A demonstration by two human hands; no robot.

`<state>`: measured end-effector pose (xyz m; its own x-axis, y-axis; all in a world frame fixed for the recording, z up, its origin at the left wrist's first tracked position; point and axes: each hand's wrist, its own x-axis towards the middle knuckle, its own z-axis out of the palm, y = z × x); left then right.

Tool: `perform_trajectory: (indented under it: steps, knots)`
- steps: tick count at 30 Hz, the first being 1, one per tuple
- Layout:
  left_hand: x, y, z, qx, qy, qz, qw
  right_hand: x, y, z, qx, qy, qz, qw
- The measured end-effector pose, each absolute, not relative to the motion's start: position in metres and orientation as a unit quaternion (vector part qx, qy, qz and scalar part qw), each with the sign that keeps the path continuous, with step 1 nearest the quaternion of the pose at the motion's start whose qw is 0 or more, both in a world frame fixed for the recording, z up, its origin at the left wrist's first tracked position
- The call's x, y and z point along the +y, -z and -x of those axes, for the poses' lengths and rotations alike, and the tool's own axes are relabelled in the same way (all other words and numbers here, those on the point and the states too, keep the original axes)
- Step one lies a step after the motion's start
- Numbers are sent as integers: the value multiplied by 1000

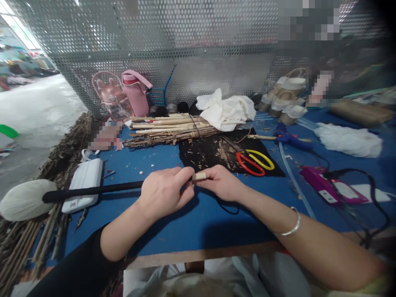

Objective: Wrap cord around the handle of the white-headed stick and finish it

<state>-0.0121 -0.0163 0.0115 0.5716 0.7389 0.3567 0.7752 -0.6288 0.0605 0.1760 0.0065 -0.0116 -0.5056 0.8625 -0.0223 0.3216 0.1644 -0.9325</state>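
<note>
A long black-wrapped stick [120, 187] runs leftward from my left hand [165, 192], whose fingers are wrapped round it near its right end. At its far left end is a ball of pale yarn [27, 200]. My right hand [221, 182] pinches a short beige piece [199, 176] at the stick's right end, close to my left fingertips. Beneath my right hand a thin black cord [229, 211] curls on the blue table [173, 235]. Scissors with red and yellow handles [255, 162] lie on a black cloth [201, 152] just beyond my hands.
Bundled sticks [173, 128] and a white cloth [227, 111] lie at the back. A white power bank [83, 183] sits at left, near dried branches [68, 144]. On the right are a blue glue gun [291, 138] and a purple device [331, 185]. A pink bottle [136, 93] stands behind.
</note>
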Motion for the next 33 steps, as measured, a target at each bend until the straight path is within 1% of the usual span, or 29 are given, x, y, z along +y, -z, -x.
perform_trajectory:
  steps: [3,5,7,9,12,15,20,23,25,27,30,33]
  knots:
    - [-13,-10,12,-450,181,872,60,-1,16,-169,-724,-467,415,292]
    - [-11,-8,11,-460,183,866,63,-6,19,-165,-743,-427,419,300]
    - [-8,-7,11,-459,178,868,59,-11,22,-163,-776,-351,438,288]
    - [-5,-7,11,-450,162,877,43,-16,22,-162,-816,-248,457,253]
    - [-3,-8,12,-445,131,886,16,-20,19,-165,-871,-119,429,208]
    - [-4,-12,12,-445,110,889,-2,-19,11,-172,-896,-74,376,225]
    - [-13,-18,8,-443,61,894,2,-14,-1,-182,-887,-47,360,286]
    - [-17,-17,6,-435,50,899,1,-11,-1,-185,-881,-64,359,301]
    - [-19,-14,6,-437,64,897,6,-8,-1,-185,-868,-105,368,317]
    - [-20,-11,8,-447,86,890,18,-4,0,-184,-839,-175,385,343]
    - [-21,-9,10,-446,117,886,40,2,2,-182,-772,-316,409,371]
    - [-21,-12,12,-410,134,901,52,8,6,-178,-702,-451,420,357]
